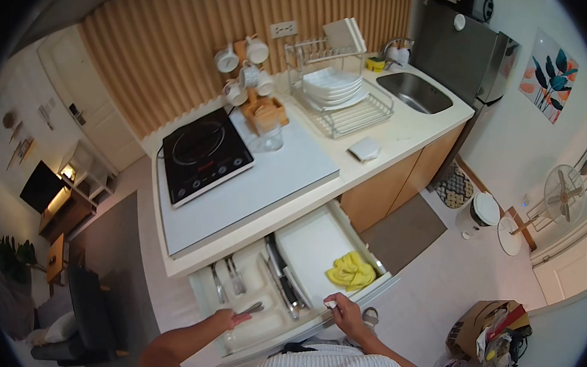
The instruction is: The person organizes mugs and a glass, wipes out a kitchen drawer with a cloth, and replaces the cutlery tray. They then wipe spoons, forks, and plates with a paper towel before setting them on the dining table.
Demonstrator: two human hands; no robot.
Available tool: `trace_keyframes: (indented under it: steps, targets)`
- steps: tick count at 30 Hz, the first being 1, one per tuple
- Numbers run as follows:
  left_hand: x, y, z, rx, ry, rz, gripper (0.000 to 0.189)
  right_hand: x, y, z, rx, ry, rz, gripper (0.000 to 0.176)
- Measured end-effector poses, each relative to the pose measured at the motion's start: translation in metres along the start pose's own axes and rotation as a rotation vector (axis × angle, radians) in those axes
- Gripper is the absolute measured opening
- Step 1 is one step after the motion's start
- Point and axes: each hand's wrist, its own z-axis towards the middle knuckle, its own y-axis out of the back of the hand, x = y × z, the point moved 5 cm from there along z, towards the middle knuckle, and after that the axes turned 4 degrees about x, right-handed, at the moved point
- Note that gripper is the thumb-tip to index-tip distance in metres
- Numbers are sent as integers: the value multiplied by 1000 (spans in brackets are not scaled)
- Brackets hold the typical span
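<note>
My left hand (pixel 240 316) is closed on a small metal utensil (pixel 254 309) over the cutlery tray (pixel 267 321) in the open drawer (pixel 317 228). Other silver utensils (pixel 235 276) lie in the tray's left compartments, and dark-handled knives (pixel 281 273) lie in the compartment to the right. Near the drawer's front edge, my right hand (pixel 344 310) is closed around a small white thing (pixel 330 304) that I cannot make out. A crumpled yellow cloth (pixel 351 271) rests in the drawer's right part, just beyond my right hand.
Above the drawer, the counter (pixel 408 132) holds an induction cooktop (pixel 205 150), a mug rack (pixel 265 105), a dish rack (pixel 361 116) with white plates and a sink (pixel 414 92). A paper bag (pixel 482 326) stands on the floor at the right.
</note>
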Motion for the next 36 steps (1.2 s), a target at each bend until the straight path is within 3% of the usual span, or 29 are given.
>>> trace_keyframes:
  steps: [3, 5, 7, 9, 11, 13, 15, 17, 19, 20, 23, 25, 30, 34, 36]
  targets:
    - [4, -4, -30, -155, -44, -113, 24, -27, 37, 10, -33, 22, 49, 25]
    - [-14, 26, 17, -25, -39, -51, 19, -44, 68, 18, -68, 57, 109, 24]
    - [-13, 27, 17, 2, 54, -79, 17, -66, 104, 21, -19, 63, 83, 23]
    - [1, 0, -26, -168, -96, 70, 16, -80, 148, 28, -12, 187, -42, 20]
    - [0, -14, -45, -393, -397, 393, 17, -100, 192, 26, -5, 222, -30, 19]
    - [18, -60, -80, -363, -659, 430, 22, -135, 240, 24, 7, 39, 61, 19]
    - [43, -112, -129, -642, -908, 741, 29, -167, 281, 24, -5, 20, 169, 19]
    - [81, -153, -144, -832, -1488, 954, 27, -197, 311, 27, -9, -14, 285, 19]
    - [142, -201, -166, -755, -1535, 868, 26, -224, 335, 35, -132, -132, 315, 17]
    - [166, -219, -167, -723, -1589, 974, 27, -227, 339, 39, -109, -128, 319, 17]
    - [214, -268, -187, -756, -1687, 1110, 26, -220, 354, 61, -250, 26, 204, 13]
    - [217, -284, -198, -815, -1732, 1136, 25, -204, 355, 72, -292, 188, -79, 11]
    - [198, -315, -199, -607, -1674, 1028, 26, -187, 335, 88, -111, 190, -35, 16]
    - [193, -359, -198, -672, -1799, 1134, 22, -195, 322, 94, -16, 76, 97, 14]
    - [184, -380, -189, -614, -1817, 1111, 22, -207, 317, 101, -12, 23, 142, 14]
